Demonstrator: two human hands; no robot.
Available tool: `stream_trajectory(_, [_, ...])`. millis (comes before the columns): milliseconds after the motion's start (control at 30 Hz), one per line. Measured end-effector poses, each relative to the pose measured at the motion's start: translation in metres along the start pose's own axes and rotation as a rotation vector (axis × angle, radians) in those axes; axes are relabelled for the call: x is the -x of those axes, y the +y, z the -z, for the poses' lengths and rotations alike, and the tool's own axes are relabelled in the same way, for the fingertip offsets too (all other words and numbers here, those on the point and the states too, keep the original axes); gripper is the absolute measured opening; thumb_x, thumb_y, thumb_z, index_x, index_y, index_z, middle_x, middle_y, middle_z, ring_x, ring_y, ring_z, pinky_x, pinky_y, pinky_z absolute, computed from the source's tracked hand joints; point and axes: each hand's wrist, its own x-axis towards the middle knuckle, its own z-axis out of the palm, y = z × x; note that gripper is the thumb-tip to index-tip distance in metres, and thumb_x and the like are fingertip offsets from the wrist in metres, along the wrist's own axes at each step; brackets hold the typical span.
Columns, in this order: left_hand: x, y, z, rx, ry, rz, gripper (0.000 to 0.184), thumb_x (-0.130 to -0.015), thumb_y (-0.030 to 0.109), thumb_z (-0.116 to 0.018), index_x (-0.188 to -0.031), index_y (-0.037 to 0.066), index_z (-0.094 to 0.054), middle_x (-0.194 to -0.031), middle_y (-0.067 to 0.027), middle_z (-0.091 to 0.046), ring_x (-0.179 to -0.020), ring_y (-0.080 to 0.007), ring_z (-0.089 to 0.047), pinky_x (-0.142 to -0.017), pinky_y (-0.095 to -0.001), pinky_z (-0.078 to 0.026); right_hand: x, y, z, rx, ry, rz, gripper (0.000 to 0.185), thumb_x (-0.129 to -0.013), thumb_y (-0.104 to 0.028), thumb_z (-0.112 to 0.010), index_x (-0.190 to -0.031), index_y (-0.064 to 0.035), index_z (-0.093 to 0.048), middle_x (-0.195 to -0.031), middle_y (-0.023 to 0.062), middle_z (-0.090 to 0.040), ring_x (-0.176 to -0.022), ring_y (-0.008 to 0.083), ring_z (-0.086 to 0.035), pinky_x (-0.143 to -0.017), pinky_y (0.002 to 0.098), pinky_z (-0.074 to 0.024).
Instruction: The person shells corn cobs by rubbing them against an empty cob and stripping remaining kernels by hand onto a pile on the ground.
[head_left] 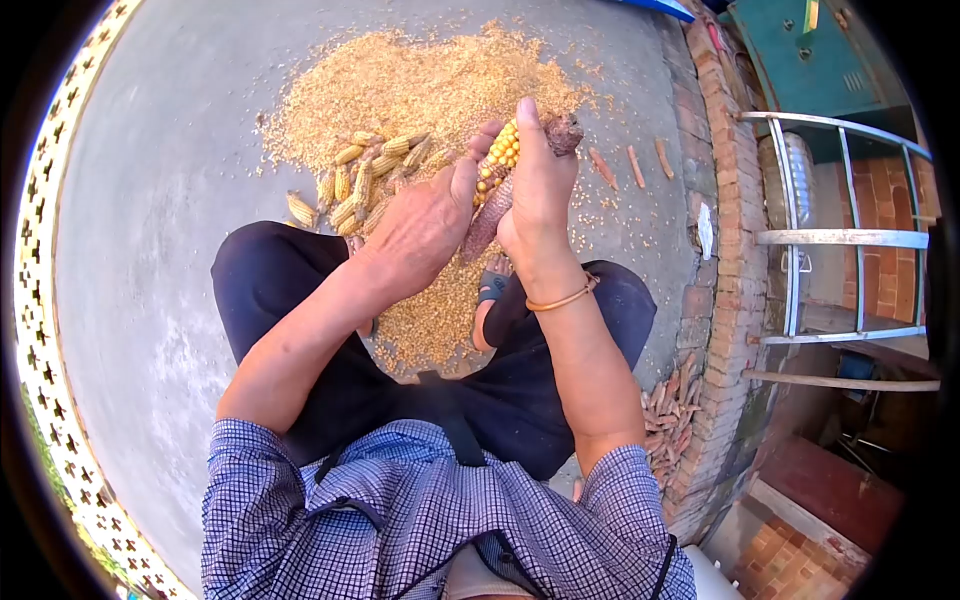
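A partly shelled ear of corn (504,148) is between my two hands, its yellow kernels showing beside bare cob. My left hand (420,225) is closed around its lower end, fingertips partly hidden behind it. My right hand (540,185) is closed on a bare reddish corncob (488,215) that slants beneath the ear, its thumb along the kernels. A dark reddish cob end (566,134) sticks out past that thumb; which cob it belongs to I cannot tell. Below them, several ears of corn (360,180) lie beside a wide heap of loose kernels (400,85).
More kernels (425,320) lie between my feet. Bare cobs are scattered right of the heap, and a pile of cobs (672,415) rests against the low brick edge (735,250). A metal railing (840,238) stands beyond it. A pierced wall (45,300) runs along the left.
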Motion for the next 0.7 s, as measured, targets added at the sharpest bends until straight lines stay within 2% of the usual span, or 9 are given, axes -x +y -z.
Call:
stream_trajectory(33, [0.002, 0.0, -0.002, -0.011, -0.013, -0.019, 0.068, -0.085, 0.003, -0.055, -0.145, -0.005, -0.023, -0.099, -0.0278, -0.061, -0.083, -0.0438, -0.062, -0.069, -0.0485, -0.05, 0.001, 0.003, -0.001, 0.056, 0.073, 0.004, 0.019, -0.093, -0.018, -0.064, -0.095, 0.0001, -0.059, -0.081, 0.0073, -0.064, -0.072, 0.016, -0.064, -0.063, 0.0305, -0.0517])
stream_trajectory(133, [0.002, -0.009, 0.0, 0.172, -0.082, 0.007, 0.065, -0.087, 0.003, -0.054, -0.144, -0.005, -0.025, -0.093, -0.0286, -0.061, -0.085, -0.0462, -0.061, -0.069, -0.049, -0.05, -0.022, 0.029, 0.01, 0.269, 0.1, 0.201, 0.016, -0.094, -0.014, -0.06, -0.088, 0.0002, -0.058, -0.073, 0.0113, -0.066, -0.056, 0.0204, -0.064, -0.049, 0.0323, -0.052])
stream_trajectory(167, [0.004, -0.008, 0.002, 0.397, -0.023, 0.033, 0.042, -0.091, 0.009, -0.055, -0.128, -0.006, -0.042, -0.08, -0.0205, -0.062, -0.076, -0.0378, -0.063, -0.064, -0.0435, -0.049, -0.028, 0.037, 0.015, 0.317, 0.032, 0.312, 0.015, -0.093, -0.014, -0.062, -0.089, -0.0005, -0.058, -0.073, 0.0081, -0.065, -0.059, 0.0162, -0.061, -0.053, 0.0308, -0.0501])
stream_trajectory(300, [0.008, -0.003, 0.011, 1.127, -0.223, 0.376, 0.024, -0.1, 0.025, -0.054, -0.111, 0.005, -0.049, -0.072, 0.0042, -0.042, -0.056, -0.0019, -0.035, -0.049, -0.0196, -0.027, -0.017, 0.027, 0.006, 0.305, 0.022, 0.315, 0.024, -0.091, -0.022, -0.067, -0.081, -0.002, -0.06, -0.074, -0.0005, -0.06, -0.066, 0.0071, -0.052, -0.06, 0.0277, -0.0437])
stream_trajectory(400, [0.009, -0.012, 0.015, 1.339, -0.246, 0.419, 0.026, -0.1, 0.026, -0.054, -0.114, 0.004, -0.049, -0.069, 0.0048, -0.043, -0.054, -0.0028, -0.035, -0.047, -0.0208, -0.027, -0.011, 0.013, 0.007, 0.219, -0.126, 0.171, 0.026, -0.091, -0.028, -0.069, -0.084, -0.0038, -0.061, -0.077, -0.0002, -0.061, -0.068, 0.0074, -0.053, -0.061, 0.0272, -0.0441])
stream_trajectory(433, [0.01, -0.014, 0.018, 1.33, -0.259, 0.391, 0.025, -0.099, 0.027, -0.056, -0.107, 0.004, -0.049, -0.069, 0.0063, -0.042, -0.055, -0.0029, -0.037, -0.048, -0.0203, -0.029, -0.013, 0.012, 0.012, 0.272, -0.161, 0.131, 0.025, -0.094, -0.03, -0.065, -0.098, -0.0057, -0.061, -0.088, 0.0025, -0.064, -0.077, 0.0102, -0.06, -0.07, 0.029, -0.0504])
stream_trajectory(567, [0.009, -0.024, 0.009, 0.471, -0.016, 0.172, 0.02, -0.095, 0.019, -0.057, -0.103, 0.004, -0.047, -0.071, -0.0046, -0.054, -0.057, -0.0178, -0.056, -0.049, -0.0301, -0.042, -0.012, 0.005, 0.013, 0.065, -0.298, -0.077, 0.032, -0.096, -0.031, -0.062, -0.107, -0.0013, -0.059, -0.1, 0.0145, -0.068, -0.091, 0.022, -0.068, -0.076, 0.0365, -0.0581])
stream_trajectory(633, [0.01, -0.027, 0.004, -0.076, 0.083, 0.057, 0.021, -0.092, 0.015, -0.057, -0.106, 0.004, -0.047, -0.078, -0.0125, -0.06, -0.063, -0.0283, -0.064, -0.052, -0.0367, -0.048, -0.01, 0.008, 0.006, -0.003, -0.272, -0.052, 0.028, -0.095, -0.028, -0.064, -0.102, -0.0014, -0.06, -0.091, 0.0104, -0.067, -0.081, 0.0185, -0.067, -0.071, 0.0325, -0.0566])
stream_trajectory(700, [0.009, -0.021, 0.003, -0.17, 0.041, 0.103, 0.023, -0.086, 0.009, -0.058, -0.103, 0.002, -0.044, -0.081, -0.0174, -0.062, -0.073, -0.0346, -0.065, -0.061, -0.0429, -0.05, -0.006, 0.009, -0.001, -0.05, -0.199, -0.027, 0.023, -0.095, -0.024, -0.064, -0.097, -0.0012, -0.06, -0.082, 0.0086, -0.066, -0.073, 0.0169, -0.066, -0.065, 0.0307, -0.0549])
